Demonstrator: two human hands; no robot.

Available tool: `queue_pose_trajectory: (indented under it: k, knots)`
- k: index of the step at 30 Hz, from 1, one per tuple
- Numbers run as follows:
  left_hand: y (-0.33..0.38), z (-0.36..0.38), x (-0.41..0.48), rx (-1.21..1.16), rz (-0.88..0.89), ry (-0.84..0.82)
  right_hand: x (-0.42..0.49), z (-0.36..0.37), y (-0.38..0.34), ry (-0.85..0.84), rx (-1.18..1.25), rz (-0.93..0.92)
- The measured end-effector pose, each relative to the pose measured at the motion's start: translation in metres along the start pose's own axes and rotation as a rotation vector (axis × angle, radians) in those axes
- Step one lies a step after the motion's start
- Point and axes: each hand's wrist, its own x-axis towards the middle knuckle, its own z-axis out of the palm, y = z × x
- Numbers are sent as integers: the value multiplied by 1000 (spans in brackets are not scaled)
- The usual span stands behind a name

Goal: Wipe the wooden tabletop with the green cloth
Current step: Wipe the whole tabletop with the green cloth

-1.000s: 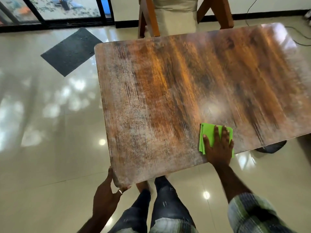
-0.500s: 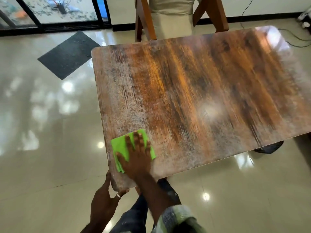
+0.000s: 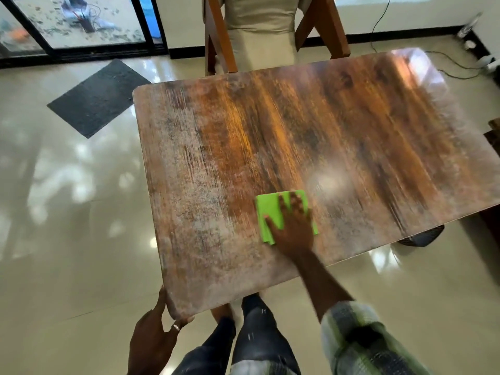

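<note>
The wooden tabletop [image 3: 311,136] fills the middle of the head view, worn and pale along its left side and glossy brown to the right. A folded green cloth [image 3: 269,209] lies flat near the front edge, about halfway along. My right hand [image 3: 293,227] presses on the cloth with spread, straight fingers and covers its right half. My left hand [image 3: 154,336] grips the table's near left corner, thumb up the side edge and fingers under the front.
A wooden chair [image 3: 259,31] with a pale cushion stands at the table's far side. A dark mat [image 3: 98,97] lies on the shiny tiled floor at left. Cables [image 3: 443,69] run on the floor at far right. My legs [image 3: 243,339] are below the front edge.
My right hand slid the cloth from the front right to the near left corner, and has now brought it back right to the middle. My left hand stayed on the corner.
</note>
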Motion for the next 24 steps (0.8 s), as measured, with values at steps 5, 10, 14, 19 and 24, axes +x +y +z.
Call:
queue_pose_trajectory:
  k: [5,10,14,19,24]
  knots:
    - [-1,4,4,20,-41,1,33,-34,125,-25,-42,176]
    - [3,3,3,51,-45,1,31,-34,131,-27,-39,169]
    - [8,0,2,56,-47,-3,1,-13,72,-9,-59,76]
    - [15,-3,-4,71,-78,-4,-73,18,-38,-90,30,-146]
    - [16,-4,-4,58,-120,-43,-119,32,-85,-139,39,-307]
